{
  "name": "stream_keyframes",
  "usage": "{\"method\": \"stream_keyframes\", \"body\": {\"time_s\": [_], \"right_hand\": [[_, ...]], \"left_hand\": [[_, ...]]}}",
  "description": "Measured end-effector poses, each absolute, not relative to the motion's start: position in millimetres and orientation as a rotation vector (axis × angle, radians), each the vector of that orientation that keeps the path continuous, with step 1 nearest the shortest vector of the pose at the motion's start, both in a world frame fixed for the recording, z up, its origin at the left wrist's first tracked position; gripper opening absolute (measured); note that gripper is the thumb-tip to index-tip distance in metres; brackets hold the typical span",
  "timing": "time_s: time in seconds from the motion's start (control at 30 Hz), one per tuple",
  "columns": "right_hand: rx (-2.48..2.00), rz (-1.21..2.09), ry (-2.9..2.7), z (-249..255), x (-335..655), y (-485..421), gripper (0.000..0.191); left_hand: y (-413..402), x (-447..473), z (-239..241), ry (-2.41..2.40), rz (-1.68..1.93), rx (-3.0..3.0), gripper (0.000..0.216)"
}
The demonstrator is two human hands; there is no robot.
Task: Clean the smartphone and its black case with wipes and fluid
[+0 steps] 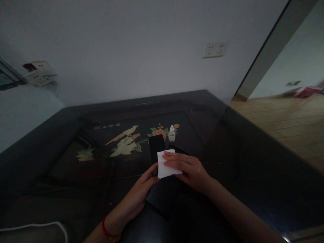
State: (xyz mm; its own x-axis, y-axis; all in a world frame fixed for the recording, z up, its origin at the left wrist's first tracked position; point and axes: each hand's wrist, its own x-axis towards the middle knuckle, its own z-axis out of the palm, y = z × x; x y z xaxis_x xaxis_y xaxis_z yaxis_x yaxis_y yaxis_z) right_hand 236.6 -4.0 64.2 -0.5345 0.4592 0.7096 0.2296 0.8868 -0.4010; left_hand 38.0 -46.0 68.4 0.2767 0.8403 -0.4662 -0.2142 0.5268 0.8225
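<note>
A long, dark phone-like device (157, 144) stands out in front of me, its upper end showing above a folded white tissue (164, 168). My left hand (141, 189) is closed at the device's left side, thumb and fingers by the tissue's left edge. Over the tissue lies my right hand (191, 168), its fingers bent and pressing it against the device. The tissue and fingers hide the device's middle. Just beyond, a small white dropper bottle (171, 135) stands upright. Below the hands is a dark rectangular shape (162, 195); whether it is an object or a reflection, I cannot tell.
The glossy black table (253, 162) has a bird and flower picture (125, 145) on its top. Behind it rises a white wall with sockets (215, 49). A white cable (32, 225) curves at the lower left. Wooden floor (278, 121) lies to the right.
</note>
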Motion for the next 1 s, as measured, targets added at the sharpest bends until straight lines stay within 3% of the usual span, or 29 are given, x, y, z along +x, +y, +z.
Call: {"method": "stream_keyframes", "body": {"time_s": [0.37, 1.0], "right_hand": [[-0.811, -0.049, -2.03, 61, 245, 0, 0.047], [-0.681, -0.205, -2.158, 68, 236, -6, 0.025]], "left_hand": [[-50, 45, 74, 0.771, 0.831, 0.36, 0.068], [-57, 45, 65, 0.613, 0.725, 0.326, 0.075]]}}
